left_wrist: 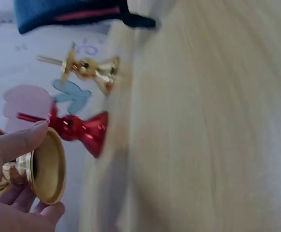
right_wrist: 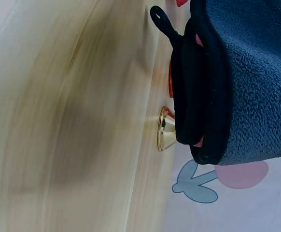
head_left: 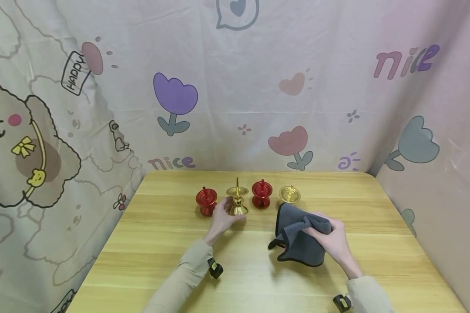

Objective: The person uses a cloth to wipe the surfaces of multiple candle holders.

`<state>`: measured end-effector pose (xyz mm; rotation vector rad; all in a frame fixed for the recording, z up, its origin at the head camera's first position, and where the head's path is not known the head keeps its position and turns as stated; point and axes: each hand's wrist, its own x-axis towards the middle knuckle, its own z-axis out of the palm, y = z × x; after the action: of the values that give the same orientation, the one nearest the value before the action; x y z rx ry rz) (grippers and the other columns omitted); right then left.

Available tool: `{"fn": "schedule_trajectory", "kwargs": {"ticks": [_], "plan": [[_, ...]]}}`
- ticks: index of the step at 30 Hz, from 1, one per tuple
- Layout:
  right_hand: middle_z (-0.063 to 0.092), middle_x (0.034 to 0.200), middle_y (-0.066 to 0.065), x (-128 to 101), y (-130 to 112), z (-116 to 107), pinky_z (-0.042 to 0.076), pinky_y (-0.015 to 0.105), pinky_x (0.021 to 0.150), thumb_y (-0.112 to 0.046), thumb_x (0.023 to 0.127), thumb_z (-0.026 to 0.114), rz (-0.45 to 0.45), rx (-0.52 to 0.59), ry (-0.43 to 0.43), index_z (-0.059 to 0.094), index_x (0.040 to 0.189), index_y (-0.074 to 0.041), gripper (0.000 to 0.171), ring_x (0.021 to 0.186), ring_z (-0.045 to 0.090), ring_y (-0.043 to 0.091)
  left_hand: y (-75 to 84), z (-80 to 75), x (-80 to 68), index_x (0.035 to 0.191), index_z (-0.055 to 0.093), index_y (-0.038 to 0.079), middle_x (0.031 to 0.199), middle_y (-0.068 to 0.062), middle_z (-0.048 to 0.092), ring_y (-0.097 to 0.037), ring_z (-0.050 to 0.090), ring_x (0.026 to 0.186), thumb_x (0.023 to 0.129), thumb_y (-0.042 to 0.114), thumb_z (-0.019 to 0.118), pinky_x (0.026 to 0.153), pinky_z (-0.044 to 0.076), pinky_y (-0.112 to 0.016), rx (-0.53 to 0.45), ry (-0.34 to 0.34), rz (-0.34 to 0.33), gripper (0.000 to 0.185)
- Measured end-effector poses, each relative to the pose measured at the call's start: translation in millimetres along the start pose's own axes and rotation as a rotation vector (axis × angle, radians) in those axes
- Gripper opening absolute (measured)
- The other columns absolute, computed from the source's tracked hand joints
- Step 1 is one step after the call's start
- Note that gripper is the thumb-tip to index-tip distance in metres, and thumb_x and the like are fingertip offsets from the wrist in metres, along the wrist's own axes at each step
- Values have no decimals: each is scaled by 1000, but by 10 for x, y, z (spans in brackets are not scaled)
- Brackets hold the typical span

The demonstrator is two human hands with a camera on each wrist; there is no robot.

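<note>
My left hand grips a gold candle holder with a spike on top. In the left wrist view, the thumb and fingers are around this holder, and its hollow underside shows, clear of the tabletop. My right hand holds a folded dark grey cloth with black edging and a small loop. That cloth fills much of the right wrist view, where the right hand is mostly hidden. Red candle holders stand on either side of the gold one, one at left and one at right.
Beyond the cloth stands a second gold candle holder, its base hidden in the head view. The wooden table reaches back to a printed fabric backdrop, with more fabric along both sides.
</note>
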<state>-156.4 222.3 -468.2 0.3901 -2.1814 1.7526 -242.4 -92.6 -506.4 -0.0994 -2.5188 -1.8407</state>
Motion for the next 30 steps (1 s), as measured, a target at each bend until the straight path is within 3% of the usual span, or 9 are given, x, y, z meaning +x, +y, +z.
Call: {"fn": "schedule_trajectory", "kwargs": {"ticks": [5, 11, 18, 30], "plan": [[74, 98, -20, -25, -2, -2, 56, 15, 83, 10, 80, 77, 16, -24, 13, 70, 110, 8, 31, 92, 69, -1, -133, 111, 193, 135, 54, -1, 138, -25, 61, -41, 57, 131, 71, 4, 88, 114, 44, -52, 52, 78, -8, 73], [74, 97, -20, -34, 5, 0, 54, 14, 83, 10, 79, 77, 10, -32, 23, 72, 108, 6, 30, 91, 69, -1, -248, 202, 341, 131, 56, 0, 133, -23, 65, -38, 60, 128, 69, 2, 89, 113, 46, -48, 85, 136, 34, 70], [73, 96, -20, -45, 48, -7, 55, 15, 83, 10, 80, 77, -21, -22, -15, 72, 107, 7, 28, 92, 69, 0, -330, 253, 431, 124, 57, 0, 123, -20, 70, -36, 64, 123, 68, -2, 88, 110, 47, -49, 109, 179, 72, 64], [74, 96, -16, -62, -4, 36, 54, 14, 83, 13, 78, 77, -45, -2, 4, 73, 105, 5, 28, 90, 69, 1, -430, 342, 518, 126, 54, 5, 120, -21, 71, -39, 67, 113, 70, 8, 90, 101, 53, -53, 257, 252, 31, 67]]}}
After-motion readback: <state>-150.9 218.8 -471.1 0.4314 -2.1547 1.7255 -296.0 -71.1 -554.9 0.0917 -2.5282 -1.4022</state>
